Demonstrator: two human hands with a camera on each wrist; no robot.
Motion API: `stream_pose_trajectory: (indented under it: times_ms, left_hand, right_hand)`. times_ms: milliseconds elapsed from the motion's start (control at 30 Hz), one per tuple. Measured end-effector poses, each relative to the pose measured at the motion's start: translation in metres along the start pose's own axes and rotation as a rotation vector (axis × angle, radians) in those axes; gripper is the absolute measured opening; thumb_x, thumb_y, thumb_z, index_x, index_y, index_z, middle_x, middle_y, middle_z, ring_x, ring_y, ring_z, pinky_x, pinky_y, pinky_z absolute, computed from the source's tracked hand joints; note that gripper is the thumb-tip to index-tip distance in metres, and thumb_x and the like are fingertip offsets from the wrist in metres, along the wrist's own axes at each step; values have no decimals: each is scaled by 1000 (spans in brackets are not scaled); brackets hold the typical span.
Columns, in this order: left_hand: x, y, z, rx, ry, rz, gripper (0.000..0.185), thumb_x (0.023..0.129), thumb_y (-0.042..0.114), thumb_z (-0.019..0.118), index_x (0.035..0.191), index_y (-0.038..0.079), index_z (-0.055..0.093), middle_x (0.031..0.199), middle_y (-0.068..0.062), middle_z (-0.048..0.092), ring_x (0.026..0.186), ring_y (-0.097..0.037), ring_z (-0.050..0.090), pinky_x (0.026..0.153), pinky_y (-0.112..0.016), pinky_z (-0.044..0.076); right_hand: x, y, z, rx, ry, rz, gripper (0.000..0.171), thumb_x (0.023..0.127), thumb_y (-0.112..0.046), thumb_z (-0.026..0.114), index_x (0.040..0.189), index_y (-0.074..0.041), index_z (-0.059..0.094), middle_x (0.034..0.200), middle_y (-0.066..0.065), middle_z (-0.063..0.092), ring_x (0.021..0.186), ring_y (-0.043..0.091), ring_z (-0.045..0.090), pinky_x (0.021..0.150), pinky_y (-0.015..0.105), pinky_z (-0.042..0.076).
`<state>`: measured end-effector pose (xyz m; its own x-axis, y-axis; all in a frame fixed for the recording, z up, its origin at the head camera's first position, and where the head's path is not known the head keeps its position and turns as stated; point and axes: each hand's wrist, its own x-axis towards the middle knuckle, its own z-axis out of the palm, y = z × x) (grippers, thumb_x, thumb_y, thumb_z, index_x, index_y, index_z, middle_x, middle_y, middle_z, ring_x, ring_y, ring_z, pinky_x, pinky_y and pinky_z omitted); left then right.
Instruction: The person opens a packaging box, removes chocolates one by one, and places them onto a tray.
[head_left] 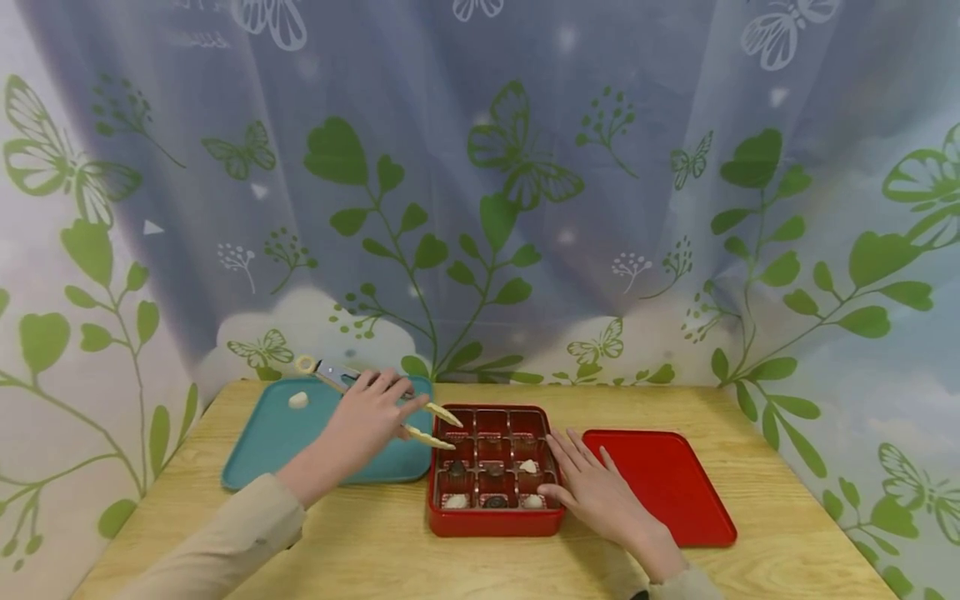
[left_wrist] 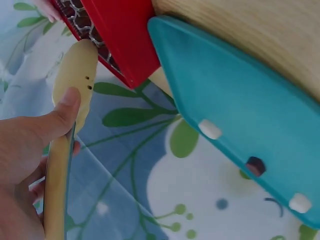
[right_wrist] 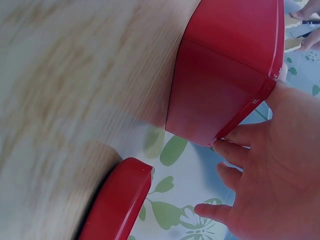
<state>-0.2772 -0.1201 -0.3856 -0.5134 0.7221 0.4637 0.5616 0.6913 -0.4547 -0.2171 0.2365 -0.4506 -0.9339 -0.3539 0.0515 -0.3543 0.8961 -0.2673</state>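
Head view has the left hand (head_left: 367, 417) gripping cream-tipped tongs (head_left: 431, 423), tips slightly apart and empty at the 10 o'clock corner of the red compartment box (head_left: 495, 521), beside the teal tray (head_left: 262, 450) holding a white candy (head_left: 298, 400). Right hand (head_left: 596, 487) lies flat-fingered against the box's 3 o'clock edge, next to the red lid (head_left: 667, 483). Candies (head_left: 528, 467) look small, light and probably slippery, best pinched gently across their middles.
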Motion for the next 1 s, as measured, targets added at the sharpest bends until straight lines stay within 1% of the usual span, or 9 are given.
stream_pose_trajectory:
  times_ms: [67,233,333,433,533,633,733,833,1000]
  left_hand:
    - [6,2,0,28,-12,43,62,67,50,84,124,28,72,110,1,66,107,-23,56,91,-39,48]
    - [19,10,-3,94,-50,156,56,72,49,82,124,31,71,112,4,66,109,-21,56,96,-37,47]
    - [26,14,-4,133,-67,227,50,77,46,84,123,32,72,114,5,67,111,-20,57,101,-38,46]
    - [35,19,-7,163,-83,278,37,86,36,81,121,33,73,116,6,68,115,-18,58,105,-37,45]
    - [44,23,-9,211,-135,327,33,92,27,75,124,33,73,124,6,68,123,-17,57,110,-36,42]
    - [52,26,-10,278,-182,391,35,91,24,75,125,35,72,130,8,66,129,-15,54,113,-35,39]
    - [58,31,-8,340,-173,447,28,92,26,75,118,35,75,129,12,65,127,-13,53,112,-32,39]
    - [62,37,-5,367,-172,470,18,91,28,75,108,33,78,127,14,65,125,-11,52,112,-30,38]
    - [63,42,-1,367,-217,458,13,90,28,77,102,28,80,128,14,65,126,-12,52,113,-31,37]
  right_hand:
    - [1,0,1,-5,-7,3,81,101,-57,49,162,-10,24,168,9,17,155,34,14,118,69,14]
    - [1,1,2,4,-13,1,81,101,-57,48,162,-10,24,169,9,17,155,34,13,117,69,14]
    - [0,0,1,1,-11,4,81,101,-56,49,162,-10,24,169,9,17,155,34,13,118,69,14]
    - [0,0,-1,-3,-8,1,80,102,-55,50,162,-9,24,169,9,17,155,34,13,118,69,14]
    - [0,-1,-2,-3,-4,-3,79,102,-54,49,162,-9,24,168,10,18,155,34,13,117,69,15]
    - [-1,-1,-3,-2,-4,-4,79,102,-54,49,162,-8,25,168,10,18,155,34,13,117,69,15]
    - [-1,-1,-2,-4,-7,-1,80,102,-55,48,162,-9,25,168,10,18,155,34,14,118,69,15]
    - [-1,0,-1,-3,-11,1,80,102,-55,49,162,-9,24,168,9,18,155,34,13,118,69,15]
    - [0,2,0,-1,-18,4,80,102,-55,49,163,-11,22,169,8,15,156,32,12,118,68,13]
